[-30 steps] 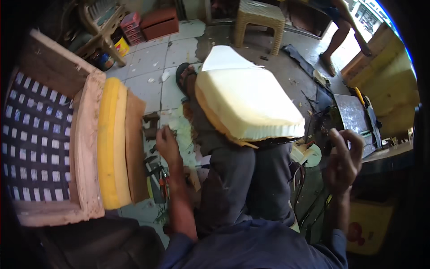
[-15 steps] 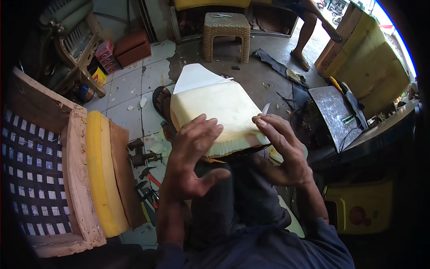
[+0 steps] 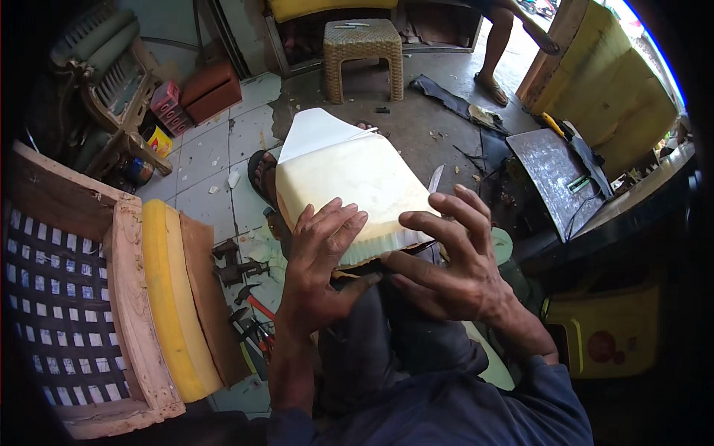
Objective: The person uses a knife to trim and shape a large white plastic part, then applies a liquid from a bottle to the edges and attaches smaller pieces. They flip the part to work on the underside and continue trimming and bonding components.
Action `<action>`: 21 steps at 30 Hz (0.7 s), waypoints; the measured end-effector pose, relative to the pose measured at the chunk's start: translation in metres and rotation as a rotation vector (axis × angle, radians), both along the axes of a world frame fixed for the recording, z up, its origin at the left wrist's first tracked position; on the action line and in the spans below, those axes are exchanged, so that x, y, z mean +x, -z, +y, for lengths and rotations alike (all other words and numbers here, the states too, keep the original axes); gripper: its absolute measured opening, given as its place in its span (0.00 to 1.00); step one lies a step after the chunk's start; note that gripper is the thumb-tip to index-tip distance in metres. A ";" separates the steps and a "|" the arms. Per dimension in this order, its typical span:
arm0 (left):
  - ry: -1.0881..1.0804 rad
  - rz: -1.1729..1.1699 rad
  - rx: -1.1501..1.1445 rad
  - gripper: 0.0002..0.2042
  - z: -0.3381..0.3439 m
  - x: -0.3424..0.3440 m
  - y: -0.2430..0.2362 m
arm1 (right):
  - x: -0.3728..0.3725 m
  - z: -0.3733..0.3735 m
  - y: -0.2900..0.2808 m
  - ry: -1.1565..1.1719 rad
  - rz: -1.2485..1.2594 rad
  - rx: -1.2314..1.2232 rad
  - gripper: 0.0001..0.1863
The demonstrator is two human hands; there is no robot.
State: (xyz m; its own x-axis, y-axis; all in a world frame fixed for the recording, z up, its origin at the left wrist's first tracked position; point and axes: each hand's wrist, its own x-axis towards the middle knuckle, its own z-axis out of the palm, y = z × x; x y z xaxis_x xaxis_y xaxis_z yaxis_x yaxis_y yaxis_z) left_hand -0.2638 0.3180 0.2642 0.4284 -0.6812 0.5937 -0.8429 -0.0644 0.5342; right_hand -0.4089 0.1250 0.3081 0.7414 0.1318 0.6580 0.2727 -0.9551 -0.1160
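A cream foam seat pad [image 3: 346,182] rests on my knees, its near edge pleated and pale with a dark layer below. Beyond it sticks out a white pointed sheet [image 3: 318,131]. My left hand [image 3: 321,264] is over the pad's near left corner, fingers apart and stretched onto the top, thumb beside the near edge. At the near right corner my right hand [image 3: 457,271] has its fingers spread and bent, the thumb by the pleated edge. I see nothing held in either hand. A blade [image 3: 436,178] shows just past the pad's right side.
Left stand a webbed wooden frame [image 3: 141,297], a yellow foam slab [image 3: 175,297] and, on the floor, a hammer [image 3: 256,303]. A woven-pattern stool [image 3: 363,46] is ahead. Right lies a metal board [image 3: 554,178] with a yellow-handled tool [image 3: 553,123]. Another person's leg [image 3: 500,52] shows at the far right.
My right hand has shifted left and its fingers have spread and bent over the near edge. My left thumb has come down toward that edge. The whole view has shifted slightly.
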 end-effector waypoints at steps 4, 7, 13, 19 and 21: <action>-0.010 0.053 -0.019 0.38 0.004 0.010 0.006 | -0.012 0.006 -0.002 0.101 -0.011 -0.030 0.17; 0.004 0.081 -0.016 0.37 0.005 0.013 0.006 | -0.015 0.013 0.006 0.206 0.029 -0.048 0.18; 0.109 0.124 -0.046 0.38 0.011 0.023 0.006 | -0.003 0.039 0.014 0.154 0.048 -0.035 0.17; 0.092 0.142 -0.046 0.40 0.011 0.021 0.011 | -0.012 0.017 0.017 0.207 -0.002 0.012 0.20; 0.085 0.143 -0.054 0.40 0.009 0.019 0.008 | -0.019 0.006 0.027 0.224 -0.031 0.067 0.21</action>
